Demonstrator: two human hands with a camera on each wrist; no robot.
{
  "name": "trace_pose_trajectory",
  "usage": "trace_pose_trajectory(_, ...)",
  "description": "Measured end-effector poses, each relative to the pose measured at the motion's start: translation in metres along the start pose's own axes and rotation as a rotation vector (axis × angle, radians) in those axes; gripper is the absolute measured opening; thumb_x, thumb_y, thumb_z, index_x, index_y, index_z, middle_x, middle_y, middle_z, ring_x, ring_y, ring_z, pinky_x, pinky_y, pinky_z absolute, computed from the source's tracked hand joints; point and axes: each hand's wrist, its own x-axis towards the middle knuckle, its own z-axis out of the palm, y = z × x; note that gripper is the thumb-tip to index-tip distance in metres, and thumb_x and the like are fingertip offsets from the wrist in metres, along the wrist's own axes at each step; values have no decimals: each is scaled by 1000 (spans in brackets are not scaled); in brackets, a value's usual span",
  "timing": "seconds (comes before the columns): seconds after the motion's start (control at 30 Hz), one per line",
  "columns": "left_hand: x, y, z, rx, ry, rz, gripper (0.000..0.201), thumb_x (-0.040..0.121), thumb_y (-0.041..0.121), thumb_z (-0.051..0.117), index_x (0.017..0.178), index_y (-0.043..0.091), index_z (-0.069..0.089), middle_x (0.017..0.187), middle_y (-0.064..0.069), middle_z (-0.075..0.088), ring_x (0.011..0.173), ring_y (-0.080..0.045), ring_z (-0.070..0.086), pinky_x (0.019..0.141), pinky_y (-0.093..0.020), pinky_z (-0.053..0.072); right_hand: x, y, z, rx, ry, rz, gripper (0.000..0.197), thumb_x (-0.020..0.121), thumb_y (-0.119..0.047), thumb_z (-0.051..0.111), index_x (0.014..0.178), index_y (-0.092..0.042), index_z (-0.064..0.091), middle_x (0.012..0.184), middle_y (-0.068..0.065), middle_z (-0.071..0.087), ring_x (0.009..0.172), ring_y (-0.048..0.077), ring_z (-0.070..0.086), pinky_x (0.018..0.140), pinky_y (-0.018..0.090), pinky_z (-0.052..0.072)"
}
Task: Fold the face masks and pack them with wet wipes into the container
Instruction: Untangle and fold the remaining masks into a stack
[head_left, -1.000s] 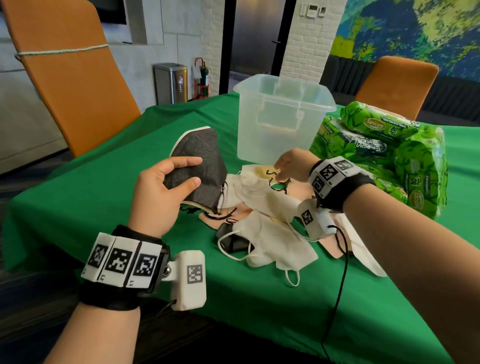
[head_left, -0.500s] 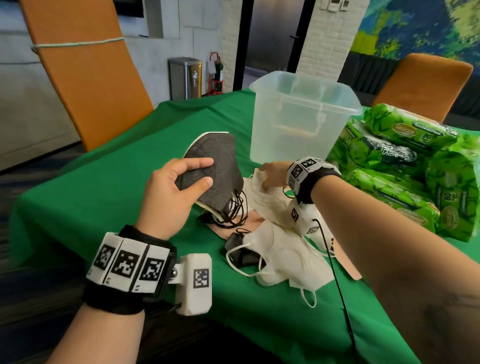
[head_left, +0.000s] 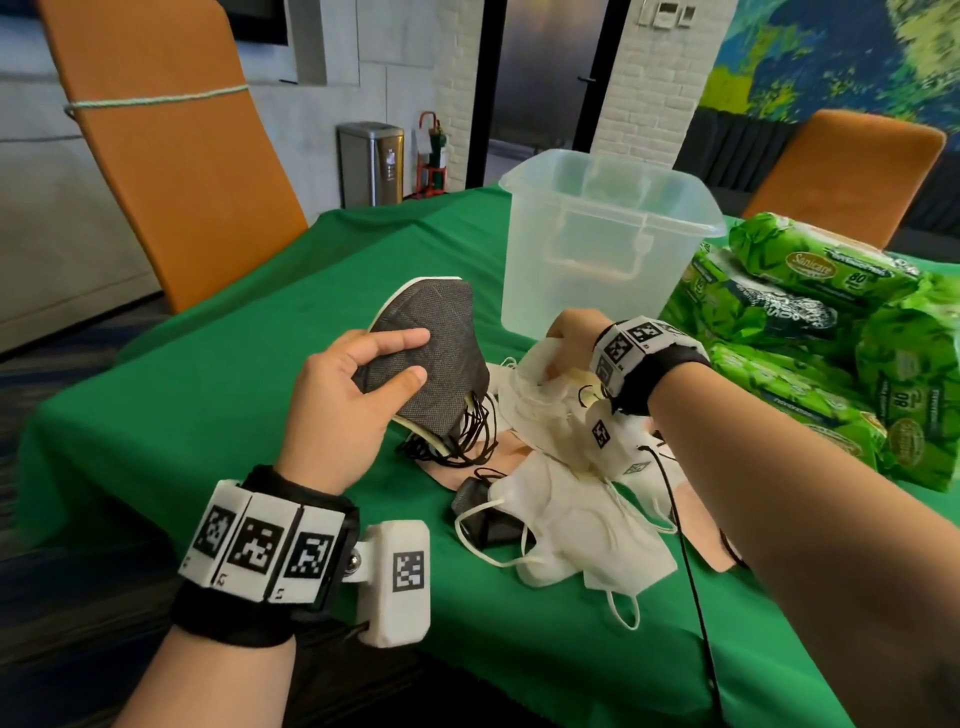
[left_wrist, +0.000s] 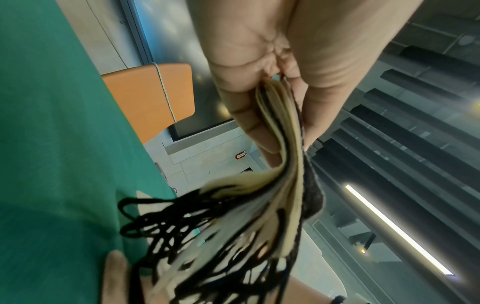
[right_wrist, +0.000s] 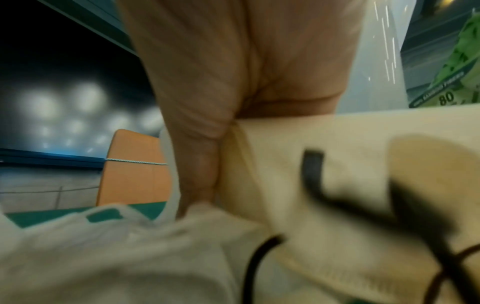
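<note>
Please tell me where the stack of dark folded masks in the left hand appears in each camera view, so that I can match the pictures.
Head: stack of dark masks left of centre, pinched by the left hand.
Left wrist: seen edge-on at centre, between thumb and fingers, black ear loops hanging below.
Right wrist: not in it.
Shared landmark: orange chair with a cord.

The top green wet wipes pack (head_left: 821, 267) reads "Sanicare" and "80".
</note>
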Motion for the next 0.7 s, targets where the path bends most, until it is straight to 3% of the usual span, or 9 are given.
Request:
trace_pose_trajectory(0.1,-1,3,1,-7,-13,-1,37,80,2,68,94,36,65,104,6,64,100,-2,60,89,-9,43,-14,2,-12,41,104,-12,61,74,-27,76,126,-6,52,118,14,59,109,31,56,87,32,45)
trace_pose_trajectory(0.17,-2,6,1,-8,-17,-5,37,81,2,68,94,36,65,105,5,64,101,-3,59,90,-9,43,-22,4,-20,135,197,-28,68,73,-24,77,131,-5,48,127,16,54,117,32,51,97,34,43)
trace_pose_trajectory(0.27,-5,10,1,21,-18,1,37,81,2,67,94,37,64,106,4,64,102,-2,59,89,-7,42,-39,7,-33,274,320,-64,68,71,-26,78,130,-4,50,127,14,55,117,30,51,94,29,39)
trace_pose_trajectory(0.4,-10,15,1,51,-2,-32,32,82,9,69,94,38,64,108,1,64,104,-10,60,96,-23,44,-71,3,-46,554,366,-184,70,67,-32,80,126,-4,53,123,9,59,113,25,54,92,27,40)
trace_pose_trajectory(0.5,-12,21,3,44,39,-76,25,79,18,72,98,33,65,111,-1,63,105,-14,60,99,-31,45,-104,-7,-53,704,288,-334,49,67,-27,80,108,-6,63,108,5,67,95,16,63,84,21,48)
trace_pose_trajectory(0.6,-14,28,5,62,73,-99,36,75,33,75,109,23,66,113,-1,58,103,-10,57,90,-18,41,-134,-19,-57,740,150,-467,24,66,-19,80,85,-19,64,86,-6,69,74,1,64,73,12,51)
trace_pose_trajectory(0.7,-17,39,6,24,30,-87,59,58,63,67,105,27,66,109,3,57,100,-3,56,84,-10,38,-148,-29,-57,745,75,-547,26,65,-10,80,70,-25,60,62,-17,65,59,-8,59,61,8,47)
